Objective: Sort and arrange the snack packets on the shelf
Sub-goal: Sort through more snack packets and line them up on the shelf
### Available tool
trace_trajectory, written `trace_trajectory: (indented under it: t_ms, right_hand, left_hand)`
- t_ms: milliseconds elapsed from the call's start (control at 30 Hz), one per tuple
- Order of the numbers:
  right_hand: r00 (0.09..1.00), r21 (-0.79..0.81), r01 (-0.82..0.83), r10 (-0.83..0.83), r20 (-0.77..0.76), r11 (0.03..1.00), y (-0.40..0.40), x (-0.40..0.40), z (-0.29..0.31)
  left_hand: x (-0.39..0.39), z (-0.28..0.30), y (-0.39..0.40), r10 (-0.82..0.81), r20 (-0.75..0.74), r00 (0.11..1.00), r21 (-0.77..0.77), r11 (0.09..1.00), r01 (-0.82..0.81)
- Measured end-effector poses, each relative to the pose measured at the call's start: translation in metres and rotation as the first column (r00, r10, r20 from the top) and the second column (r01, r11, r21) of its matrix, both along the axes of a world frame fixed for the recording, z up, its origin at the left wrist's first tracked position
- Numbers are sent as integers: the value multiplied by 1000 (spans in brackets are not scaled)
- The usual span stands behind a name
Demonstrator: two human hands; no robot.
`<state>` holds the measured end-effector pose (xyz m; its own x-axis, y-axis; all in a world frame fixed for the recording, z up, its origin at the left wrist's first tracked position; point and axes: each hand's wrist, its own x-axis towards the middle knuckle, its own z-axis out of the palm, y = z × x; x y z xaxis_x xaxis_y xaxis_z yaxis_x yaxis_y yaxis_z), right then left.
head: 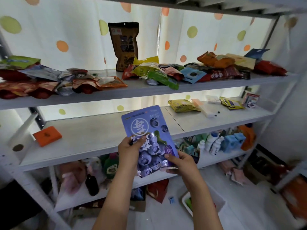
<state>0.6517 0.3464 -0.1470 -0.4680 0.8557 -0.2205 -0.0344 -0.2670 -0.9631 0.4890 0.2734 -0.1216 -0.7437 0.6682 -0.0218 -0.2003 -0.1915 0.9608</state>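
Purple blueberry packet (146, 138) held upright in mid-air, in front of the middle shelf (93, 140), not resting on anything. Left hand (128, 151) pinches its lower left edge, thumb on the front face. Right hand (180, 165) grips the lower right corner, fingers curled round the edge. Both hands closed on the pouch.

Handling guess: flat glossy film pouch, light, soft, crinkles at the bottom where it is squeezed. Top half stands unsupported, so there is some stiffness in the film. Surface looks slick; a pinch at the side seams or bottom corners, as now, seems safer than a flat-palm hold. Contents probably crushable, so light pressure.

Upper shelf (149, 92) holds loose heaps of mixed packets: a left pile (41, 80) and a right pile (191, 72), mostly lying flat and overlapping. One dark brown pouch (125, 47) stands upright near the middle at the back. Middle shelf has an orange box (47, 136) at left, and a yellow packet (182, 105) and small boxes to the right. Lower shelves carry bottles and cartons, blurred. Dotted curtain (66, 39) behind.
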Motion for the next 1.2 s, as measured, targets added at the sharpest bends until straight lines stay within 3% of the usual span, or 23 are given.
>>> trace_trajectory:
  t_ms: [133,300,400,467,533,600,700,800,933,1033,1133,1200]
  right_hand:
    - [962,-143,119,-149,-229,983,-4,9,-9]
    - [884,-169,269,-312,-347,948,-7,8,-8]
    - [876,-87,368,-377,-301,926,0,21,-7]
    - [899,34,396,-380,-217,918,5,34,-6]
    - [934,190,356,-339,-113,915,7,48,-5]
    - [969,332,240,-248,-19,912,7,59,-2]
    - [989,438,71,-121,88,896,5,72,1]
    - [986,469,-10,-69,152,883,4,80,3]
    - [989,480,29,-95,113,877,3,83,4]
    - [957,473,182,-265,115,862,8,81,0]
    - [830,516,356,-517,209,780,15,82,-12]
    - [843,412,410,-510,168,814,13,84,-16]
  left_hand:
    - [23,-10,10,28,142,989,37,999,-33]
    - [53,-11,31,-25,210,977,30,999,19]
    - [60,-13,40,-7,46,999,-54,999,10]
    - [62,-16,38,50,-179,983,-195,977,-86]
    - [63,-17,33,23,-518,855,-276,942,-193]
    - [61,-18,30,-102,-774,625,-271,945,-181]
    - [52,-20,34,-352,-851,390,-417,904,-93]
    - [51,-19,36,-531,-784,321,-545,837,52]
    - [65,-22,29,-558,-701,444,-535,823,190]
    - [67,-34,28,-490,-645,586,-468,860,204]
    - [68,-50,26,-433,-482,762,-382,886,261]
    - [71,-53,23,-374,-340,863,-302,912,276]
